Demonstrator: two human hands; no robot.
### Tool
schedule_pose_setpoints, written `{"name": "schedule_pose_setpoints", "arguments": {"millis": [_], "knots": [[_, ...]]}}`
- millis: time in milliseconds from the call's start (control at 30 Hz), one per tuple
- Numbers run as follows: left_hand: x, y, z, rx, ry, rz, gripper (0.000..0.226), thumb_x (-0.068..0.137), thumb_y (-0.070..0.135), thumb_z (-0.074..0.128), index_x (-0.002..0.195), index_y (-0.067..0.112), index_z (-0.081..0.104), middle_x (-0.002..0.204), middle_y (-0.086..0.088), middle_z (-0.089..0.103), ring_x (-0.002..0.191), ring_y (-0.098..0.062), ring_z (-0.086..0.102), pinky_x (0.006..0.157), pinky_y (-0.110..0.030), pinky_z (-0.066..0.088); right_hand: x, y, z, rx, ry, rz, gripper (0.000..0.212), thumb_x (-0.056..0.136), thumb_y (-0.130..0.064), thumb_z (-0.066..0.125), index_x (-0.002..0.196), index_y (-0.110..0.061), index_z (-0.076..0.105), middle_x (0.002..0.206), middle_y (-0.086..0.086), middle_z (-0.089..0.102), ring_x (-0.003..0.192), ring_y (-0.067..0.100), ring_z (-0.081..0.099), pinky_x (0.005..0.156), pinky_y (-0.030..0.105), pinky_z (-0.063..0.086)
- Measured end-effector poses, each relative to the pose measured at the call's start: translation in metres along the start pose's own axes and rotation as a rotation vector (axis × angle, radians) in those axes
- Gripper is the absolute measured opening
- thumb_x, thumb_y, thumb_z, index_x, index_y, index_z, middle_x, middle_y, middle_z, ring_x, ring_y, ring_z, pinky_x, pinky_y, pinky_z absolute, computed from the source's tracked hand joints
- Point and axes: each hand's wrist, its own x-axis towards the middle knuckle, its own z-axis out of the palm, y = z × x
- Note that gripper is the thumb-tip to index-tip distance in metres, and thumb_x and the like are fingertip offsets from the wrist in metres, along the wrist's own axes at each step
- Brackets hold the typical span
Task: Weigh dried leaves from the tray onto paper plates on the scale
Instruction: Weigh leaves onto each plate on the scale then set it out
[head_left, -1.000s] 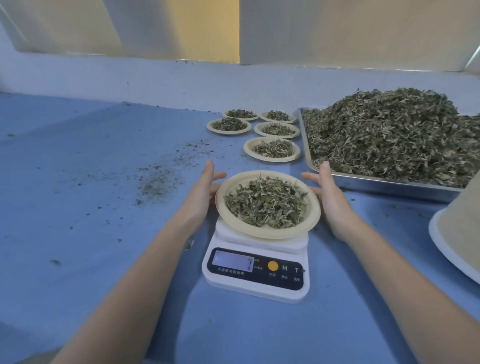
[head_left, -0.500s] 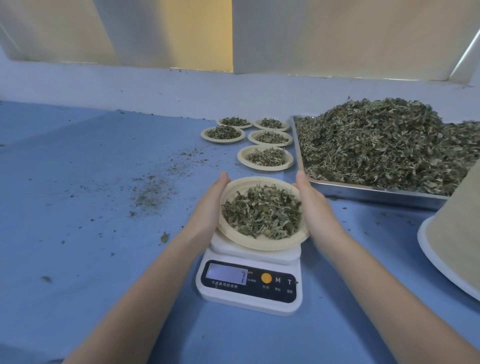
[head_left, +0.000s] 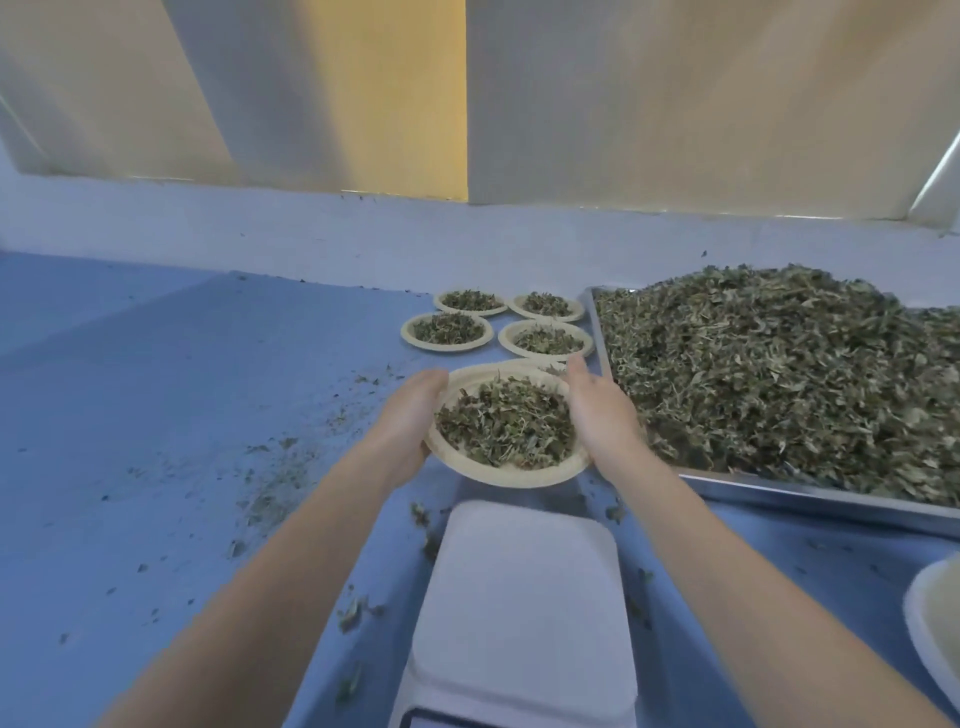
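Dried leaves ride in the paper plate I have just lifted off the scale, left grip and right grip clasping its rim, carrying this weighed portion toward the filled plates at twelve o'clock on the worktop.

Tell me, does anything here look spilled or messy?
Yes. Loose dried-leaf crumbs lie scattered across the blue table left of the white scale, with a few bits right beside the scale. The filled plate, held by both hands, looks level, and the leaves in the tray stay heaped inside it.
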Motion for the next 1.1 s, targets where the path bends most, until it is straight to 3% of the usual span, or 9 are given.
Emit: {"name": "schedule_pose_setpoints", "arguments": {"millis": [100,233,333,400,467,533,733,933,1100], "knots": [[0.026,0.0,0.004,0.064,-0.014,0.007,0.032,0.101,0.008,0.033,0.129,0.013,0.048,0.119,-0.016,0.06,0.106,-0.035,0.06,0.09,-0.057,0.049,0.027,-0.003,0.002,-0.236,-0.05,-0.135,0.056,0.103,-0.039,0.023,0.06,-0.01,0.043,0.056,0.003,0.04,0.054,0.018,0.039,0.05,0.031,0.028],[0.046,-0.013,0.009,0.062,-0.022,-0.032,0.032,0.101,0.005,0.032,0.126,0.016,0.048,0.122,-0.014,0.055,0.11,-0.035,0.057,0.092,-0.055,0.048,0.05,0.005,0.0,-0.33,-0.192,-0.144,0.038,0.1,-0.023,0.034,0.079,-0.003,0.057,0.076,0.015,0.055,0.077,0.03,0.054,0.066,0.033,0.041],[0.046,-0.03,0.009,0.159,-0.079,-0.04,0.027,0.101,0.009,0.034,0.12,0.02,0.05,0.123,-0.014,0.057,0.11,-0.032,0.057,0.095,-0.052,0.047,0.048,0.02,0.003,-0.51,-0.272,-0.224,0.04,0.102,-0.025,0.031,0.072,-0.007,0.05,0.067,0.005,0.045,0.067,0.021,0.047,0.056,0.024,0.032],[0.044,-0.037,0.007,0.244,-0.098,-0.035,0.026,0.101,0.01,0.034,0.118,0.022,0.05,0.12,-0.012,0.058,0.107,-0.03,0.058,0.095,-0.051,0.047,0.042,0.027,0.006,-0.632,-0.276,-0.312,0.041,0.103,-0.027,0.026,0.09,-0.003,0.057,0.072,0.008,0.05,0.075,0.024,0.052,0.068,0.027,0.035],[0.04,-0.04,0.004,0.341,-0.112,-0.035,0.026,0.101,0.011,0.033,0.118,0.025,0.047,0.118,-0.01,0.058,0.106,-0.029,0.059,0.094,-0.049,0.048,0.036,0.03,0.008,-0.747,-0.266,-0.406,0.049,0.104,-0.032,0.024,0.083,-0.003,0.059,0.078,0.013,0.058,0.083,0.03,0.057,0.073,0.032,0.04],[0.037,-0.042,0.001,0.473,-0.118,-0.011,0.029,0.101,0.013,0.032,0.125,0.022,0.047,0.119,-0.009,0.056,0.107,-0.027,0.057,0.095,-0.043,0.047,0.029,0.031,0.005,-0.833,-0.24,-0.455,0.052,0.104,-0.035,0.023,0.078,-0.008,0.058,0.081,0.014,0.06,0.088,0.03,0.058,0.074,0.033,0.042],[0.025,-0.043,0.007,0.793,-0.057,0.108,0.03,0.099,0.006,0.033,0.122,0.015,0.05,0.123,-0.011,0.055,0.104,-0.025,0.052,0.085,-0.033,0.041,0.023,0.036,0.007,-1.052,-0.243,-0.598,0.041,0.101,-0.02,0.019,0.111,-0.008,0.057,0.104,0.015,0.064,0.098,0.03,0.058,0.068,0.036,0.033],[0.029,-0.044,0.008,0.88,-0.072,0.101,0.027,0.097,0.004,0.032,0.115,0.011,0.051,0.099,-0.007,0.055,0.086,-0.022,0.048,0.074,-0.032,0.039,0.018,0.038,0.01,-1.166,-0.208,-0.622,0.036,0.1,-0.021,0.023,0.107,-0.012,0.058,0.105,0.011,0.063,0.098,0.029,0.057,0.068,0.035,0.033],[0.029,-0.044,0.013,0.8,-0.035,0.105,0.031,0.098,0.006,0.034,0.124,0.008,0.05,0.113,-0.009,0.057,0.092,-0.02,0.049,0.079,-0.03,0.04,0.02,0.041,0.013,-1.147,-0.164,-0.615,0.037,0.101,-0.023,0.024,0.108,-0.013,0.059,0.106,0.011,0.063,0.099,0.028,0.057,0.07,0.034,0.033]]}}
